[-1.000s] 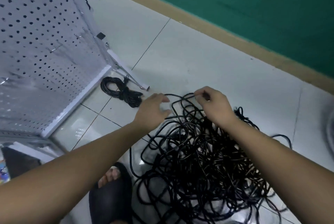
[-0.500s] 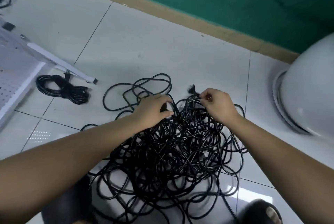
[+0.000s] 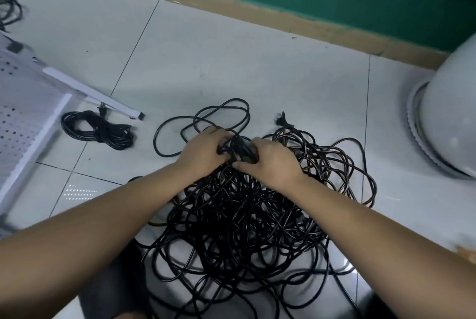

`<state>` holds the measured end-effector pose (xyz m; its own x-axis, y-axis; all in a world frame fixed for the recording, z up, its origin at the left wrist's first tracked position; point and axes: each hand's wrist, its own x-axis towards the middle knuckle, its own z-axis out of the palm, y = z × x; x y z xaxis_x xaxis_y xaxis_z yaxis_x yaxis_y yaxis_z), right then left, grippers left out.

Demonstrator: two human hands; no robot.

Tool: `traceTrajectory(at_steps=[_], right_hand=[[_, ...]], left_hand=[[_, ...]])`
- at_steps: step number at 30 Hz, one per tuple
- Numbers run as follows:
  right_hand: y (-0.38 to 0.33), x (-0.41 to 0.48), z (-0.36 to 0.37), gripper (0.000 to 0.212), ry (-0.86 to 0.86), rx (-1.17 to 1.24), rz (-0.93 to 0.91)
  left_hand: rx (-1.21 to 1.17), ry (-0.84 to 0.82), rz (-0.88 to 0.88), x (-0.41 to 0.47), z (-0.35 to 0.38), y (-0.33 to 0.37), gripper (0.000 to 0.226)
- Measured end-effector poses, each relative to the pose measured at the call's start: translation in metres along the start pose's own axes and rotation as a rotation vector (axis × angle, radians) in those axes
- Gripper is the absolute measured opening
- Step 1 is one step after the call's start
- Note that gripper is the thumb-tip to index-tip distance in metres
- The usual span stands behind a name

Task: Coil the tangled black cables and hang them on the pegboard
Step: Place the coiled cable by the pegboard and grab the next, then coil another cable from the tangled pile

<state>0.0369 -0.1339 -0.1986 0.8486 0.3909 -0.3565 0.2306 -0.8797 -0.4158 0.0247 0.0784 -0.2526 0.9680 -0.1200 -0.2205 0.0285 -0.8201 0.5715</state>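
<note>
Left hand (image 3: 203,154) and right hand (image 3: 273,161) now closer together, both gripping strands atop tangled cables (image 3: 231,215).

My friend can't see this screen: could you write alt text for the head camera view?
A left hand and right hand grip strands in a big tangle of black cables on a white tiled floor. A coiled cable lies left, beside a white pegboard.

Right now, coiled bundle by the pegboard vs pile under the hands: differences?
Coiled bundle is wound tight and cinched; tangled pile is loose crossing loops, spread far wider. Coiled bundle lies untouched beside the pegboard; left hand and right hand grip the tangled pile. Both: black cable, on the floor.
</note>
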Motion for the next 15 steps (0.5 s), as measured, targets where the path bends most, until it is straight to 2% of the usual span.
traceTrajectory(at_steps=[2,6,8,11,15], right_hand=[[-0.007,0.007,0.008,0.038,0.004,0.025,0.075],[-0.012,0.013,-0.004,0.005,0.054,0.464,0.201],[-0.014,0.009,-0.022,0.005,0.074,0.593,0.169],[-0.019,-0.001,-0.055,0.004,0.083,0.574,0.078],[-0.029,-0.02,-0.102,0.006,0.088,0.566,0.032]], left_hand=[[-0.01,-0.005,-0.007,0.0,0.001,-0.001,0.054],[-0.089,0.06,-0.011,-0.003,-0.003,0.002,0.048],[-0.129,0.159,0.015,-0.004,-0.013,0.005,0.045],[-0.112,0.263,0.109,-0.001,-0.039,0.019,0.045],[-0.099,0.159,0.153,0.001,-0.085,0.053,0.048]])
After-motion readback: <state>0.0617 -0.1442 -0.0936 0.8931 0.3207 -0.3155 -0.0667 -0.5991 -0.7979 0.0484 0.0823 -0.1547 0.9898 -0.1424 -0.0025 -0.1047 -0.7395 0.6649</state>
